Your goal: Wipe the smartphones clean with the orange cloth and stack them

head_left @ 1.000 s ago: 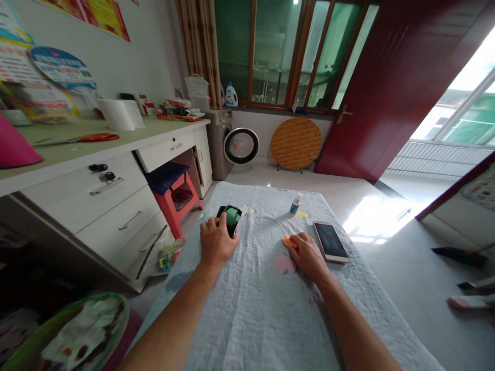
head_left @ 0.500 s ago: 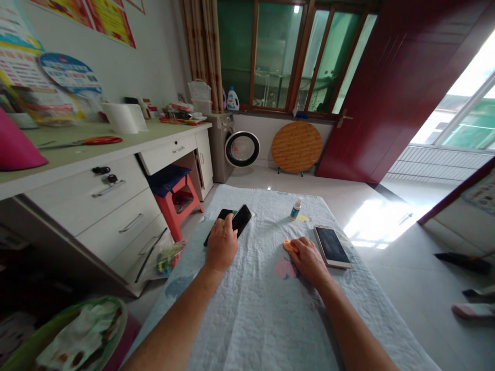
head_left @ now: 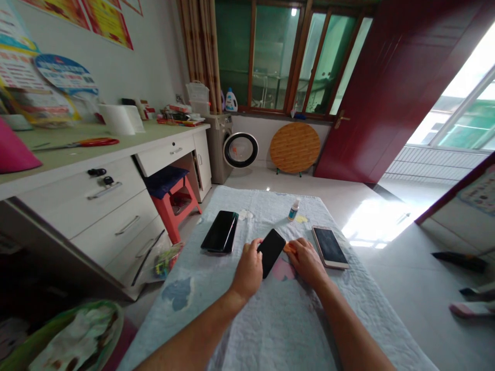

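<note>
My left hand (head_left: 249, 265) grips a black smartphone (head_left: 273, 250) by its left edge, tilted over the middle of the cloth-covered table. Close by its right edge, my right hand (head_left: 305, 259) is closed on an orange cloth (head_left: 289, 248), mostly hidden under the fingers. To the left lies a stack of dark phones (head_left: 220, 232), the top one with a glossy black screen. A gold-framed phone (head_left: 330, 247) rests face up just right of my right hand. Beyond the hands stands a small spray bottle (head_left: 293, 210) with a blue label.
A pale blue quilted cloth (head_left: 247, 330) covers the table. At left are a white desk (head_left: 116, 201) with drawers, a red stool (head_left: 170, 201) and a waste bin (head_left: 119, 335). A washing machine (head_left: 220, 154) with its door open and a round wooden tabletop (head_left: 295, 148) stand behind.
My left hand has lifted the smartphone off the stack at left and carried it right, up to my right hand. The right hand stays in place with the orange cloth.
</note>
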The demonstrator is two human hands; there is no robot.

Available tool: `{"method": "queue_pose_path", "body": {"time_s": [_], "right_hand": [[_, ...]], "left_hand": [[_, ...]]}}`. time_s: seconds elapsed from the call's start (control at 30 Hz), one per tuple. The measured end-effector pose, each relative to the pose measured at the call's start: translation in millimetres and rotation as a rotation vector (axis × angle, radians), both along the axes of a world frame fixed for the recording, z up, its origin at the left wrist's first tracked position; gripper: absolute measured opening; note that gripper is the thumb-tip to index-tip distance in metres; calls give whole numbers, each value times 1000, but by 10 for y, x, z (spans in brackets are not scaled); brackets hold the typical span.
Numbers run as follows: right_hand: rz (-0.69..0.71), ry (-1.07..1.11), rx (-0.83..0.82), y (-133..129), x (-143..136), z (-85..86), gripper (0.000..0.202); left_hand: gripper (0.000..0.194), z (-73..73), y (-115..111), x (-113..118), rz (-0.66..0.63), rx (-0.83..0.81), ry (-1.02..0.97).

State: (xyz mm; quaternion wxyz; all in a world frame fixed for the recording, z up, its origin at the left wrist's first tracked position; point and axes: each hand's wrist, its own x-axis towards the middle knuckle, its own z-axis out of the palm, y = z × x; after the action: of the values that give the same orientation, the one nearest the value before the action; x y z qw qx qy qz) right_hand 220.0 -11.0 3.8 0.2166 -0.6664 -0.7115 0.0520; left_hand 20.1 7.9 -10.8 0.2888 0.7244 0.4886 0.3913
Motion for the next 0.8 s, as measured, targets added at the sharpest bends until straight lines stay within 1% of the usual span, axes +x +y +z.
{"method": "queue_pose_path", "body": {"time_s": [0.13,0.23,0.3,0.4,0.47,0.53,0.6,0.63,0.7,0.73,0.8], "right_hand": [[-1,17,7,6,-1,-3,13],[1,24,10,6,-5,-6,13],[1,33,12,5,-4,-12,13],[-2,40,14,5,3,-28,13],[-5,34,13,5,9,-38,13],[-6,27,12,6,11,-41,13],[-6,23,8,7,8,-38,13],[-7,21,4,7,6,-35,13],[-9,22,-4,6,2,-30,13],[-10,24,-6,4,0,-27,13],[-10,29,-5,1,-1,-24,13]], "left_hand": [[46,-24,31,0,-6,-66,122],[55,21,18,-38,-77,-83,300],[58,93,-19,-65,-93,-33,427],[49,250,-64,-114,-81,110,521],[45,357,-48,-172,-4,204,567],[49,432,14,-265,148,287,613],[58,456,107,-386,338,317,660],[64,448,156,-452,414,306,681],[78,408,246,-574,513,245,733],[84,382,282,-625,537,201,755],[88,335,332,-697,538,121,771]]}}
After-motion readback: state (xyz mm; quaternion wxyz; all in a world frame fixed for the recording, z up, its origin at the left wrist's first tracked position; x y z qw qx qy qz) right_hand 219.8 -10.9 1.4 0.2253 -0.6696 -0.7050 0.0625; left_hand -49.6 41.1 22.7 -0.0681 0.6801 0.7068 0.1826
